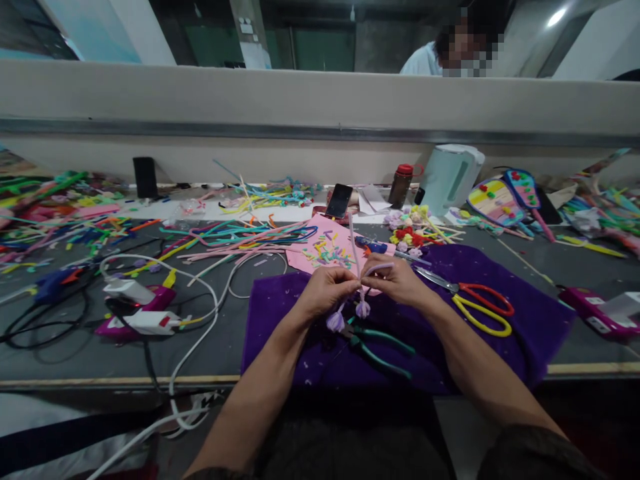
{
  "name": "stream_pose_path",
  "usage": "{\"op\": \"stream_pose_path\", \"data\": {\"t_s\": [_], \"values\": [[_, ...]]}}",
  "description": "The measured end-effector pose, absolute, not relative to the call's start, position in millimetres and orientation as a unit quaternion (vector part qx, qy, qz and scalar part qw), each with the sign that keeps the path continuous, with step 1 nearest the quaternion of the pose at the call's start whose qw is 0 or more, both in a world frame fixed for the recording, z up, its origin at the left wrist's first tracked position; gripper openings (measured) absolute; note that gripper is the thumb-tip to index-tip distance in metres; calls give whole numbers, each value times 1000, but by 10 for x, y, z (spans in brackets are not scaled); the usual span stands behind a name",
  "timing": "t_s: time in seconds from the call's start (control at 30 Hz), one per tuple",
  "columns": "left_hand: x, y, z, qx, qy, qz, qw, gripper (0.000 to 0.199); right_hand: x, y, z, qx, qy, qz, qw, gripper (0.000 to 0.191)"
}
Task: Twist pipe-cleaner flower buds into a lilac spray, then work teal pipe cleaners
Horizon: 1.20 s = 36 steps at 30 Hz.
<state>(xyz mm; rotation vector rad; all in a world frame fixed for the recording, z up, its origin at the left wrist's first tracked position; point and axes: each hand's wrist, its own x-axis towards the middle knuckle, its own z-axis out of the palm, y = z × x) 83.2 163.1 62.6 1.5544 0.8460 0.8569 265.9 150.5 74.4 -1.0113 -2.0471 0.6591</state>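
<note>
Above a purple cloth (275,320), my left hand (327,290) and my right hand (393,277) meet, fingertips pinched on lilac pipe cleaners (354,247). One stem sticks straight up and another end bends toward the right hand. Two small lilac pipe-cleaner flower buds (336,321) hang below the fingers. Just under them, green-handled pliers (383,347) lie on the cloth. Scissors (483,303) with one red and one yellow handle rest right of my right hand. The exact crossing of the stems is partly hidden by my fingertips.
Pink paper (299,260) with cut pipe-cleaner bits lies beyond my hands, near a phone (339,201). A glue gun (55,285), power strips (163,297) and looping white cable lie left. Behind stand a bottle (401,187) and kettle (453,179). A person (425,60) is beyond the partition.
</note>
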Motion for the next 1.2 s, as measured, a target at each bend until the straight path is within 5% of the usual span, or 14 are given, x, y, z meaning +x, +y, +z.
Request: {"op": "stream_pose_path", "data": {"t_s": [0.2,0.43,0.73,0.9,1.03,1.2], "values": [[887,1538,693,748,405,360,384,14,2667,1599,644,-442,-682,468,348,14],[943,1495,707,775,387,390,313,10,2674,1690,567,-432,-535,627,364,10],[898,1671,575,609,409,385,559,23,2596,1660,599,-471,-623,484,394,26],[832,1726,612,533,396,394,636,25,2768,1597,800,-470,-637,254,556,25],[770,1766,646,478,377,388,691,23,3040,1659,884,-463,-530,215,677,28],[772,1770,635,455,325,375,740,20,2941,1687,781,-447,-628,232,593,17]]}}
